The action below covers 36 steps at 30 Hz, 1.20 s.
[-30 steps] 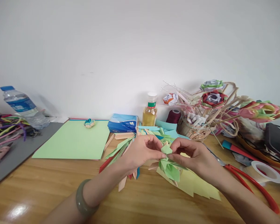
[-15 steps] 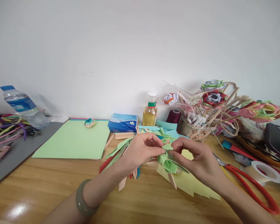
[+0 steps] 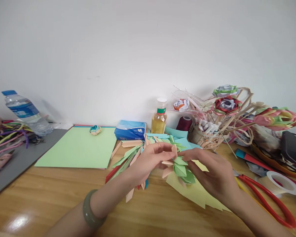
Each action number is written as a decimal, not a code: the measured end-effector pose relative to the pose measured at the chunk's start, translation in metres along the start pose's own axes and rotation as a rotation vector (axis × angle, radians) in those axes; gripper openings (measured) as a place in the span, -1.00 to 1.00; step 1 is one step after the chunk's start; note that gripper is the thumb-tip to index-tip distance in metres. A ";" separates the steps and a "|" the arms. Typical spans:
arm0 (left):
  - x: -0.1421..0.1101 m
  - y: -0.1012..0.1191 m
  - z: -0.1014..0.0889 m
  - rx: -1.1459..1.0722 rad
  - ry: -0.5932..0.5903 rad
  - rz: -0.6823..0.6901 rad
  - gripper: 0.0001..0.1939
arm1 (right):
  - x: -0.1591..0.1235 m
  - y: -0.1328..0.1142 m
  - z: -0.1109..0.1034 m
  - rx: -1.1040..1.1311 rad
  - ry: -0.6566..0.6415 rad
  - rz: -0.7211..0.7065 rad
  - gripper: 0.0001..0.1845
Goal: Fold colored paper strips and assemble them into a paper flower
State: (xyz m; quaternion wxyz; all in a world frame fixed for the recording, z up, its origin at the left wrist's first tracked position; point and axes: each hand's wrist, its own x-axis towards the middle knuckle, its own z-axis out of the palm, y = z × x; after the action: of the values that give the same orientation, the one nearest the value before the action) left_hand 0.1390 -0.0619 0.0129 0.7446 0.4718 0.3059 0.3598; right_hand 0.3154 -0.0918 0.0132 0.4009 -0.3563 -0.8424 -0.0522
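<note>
Both my hands meet over the middle of the wooden table (image 3: 51, 204). Between them is a folded paper piece (image 3: 181, 169) made of green and peach pointed flaps. My left hand (image 3: 149, 161), with a ring and a grey-green bangle (image 3: 91, 214) on the wrist, pinches its left side with closed fingers. My right hand (image 3: 213, 172) grips its right side, fingers curled round it. Under the hands lies a yellow cut sheet (image 3: 199, 194), and behind them a heap of folded paper strips (image 3: 128, 154) in green, blue, peach and red.
A green sheet (image 3: 81, 148) lies at the left with a small paper ring (image 3: 95, 130) on it. Water bottle (image 3: 24, 113), tissue pack (image 3: 130, 130), oil bottle (image 3: 159, 118), thread spool (image 3: 185, 123), basket of paper flowers (image 3: 212, 131), red-handled scissors (image 3: 266, 200), tape roll (image 3: 282, 184).
The paper piece has been turned between my fingers and now shows peach flaps on its left side. My right hand has lowered a little and covers more of it.
</note>
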 end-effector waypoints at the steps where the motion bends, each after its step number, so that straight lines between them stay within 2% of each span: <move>1: 0.000 -0.001 0.000 0.028 -0.008 0.018 -0.89 | 0.001 0.001 0.000 0.008 0.007 -0.002 -0.81; 3: 0.002 -0.003 0.000 0.079 0.014 0.098 -0.90 | 0.002 0.000 -0.001 0.031 0.022 0.000 -0.80; 5: 0.003 -0.005 -0.001 0.156 0.092 0.221 -0.90 | 0.004 -0.001 -0.002 0.021 0.072 0.033 -0.82; 8: 0.004 -0.009 -0.004 0.312 0.194 0.489 -0.98 | 0.006 -0.005 -0.005 0.005 0.107 0.196 -0.95; 12: 0.005 -0.014 -0.009 0.552 0.228 0.879 -0.86 | 0.008 -0.010 -0.007 0.170 -0.071 0.501 -0.83; 16: 0.006 -0.017 -0.011 0.736 0.213 1.105 -0.83 | 0.007 -0.010 -0.006 0.422 -0.165 0.655 -0.73; 23: 0.005 -0.020 -0.012 0.925 0.248 1.227 -0.81 | 0.003 -0.012 -0.007 0.309 -0.117 0.614 -0.74; 30: 0.004 -0.019 -0.010 0.939 0.230 1.253 -0.81 | 0.007 -0.010 -0.006 0.390 -0.163 0.672 -0.70; 36: 0.003 -0.016 -0.009 0.943 0.243 1.253 -0.81 | 0.009 -0.011 -0.007 0.325 -0.177 0.614 -0.71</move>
State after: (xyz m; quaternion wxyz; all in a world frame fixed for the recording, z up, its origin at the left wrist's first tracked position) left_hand 0.1374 -0.0597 -0.0051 0.0865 0.7792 0.1825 0.5933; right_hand 0.3089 -0.0977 0.0261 0.3746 -0.5274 -0.7250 0.2364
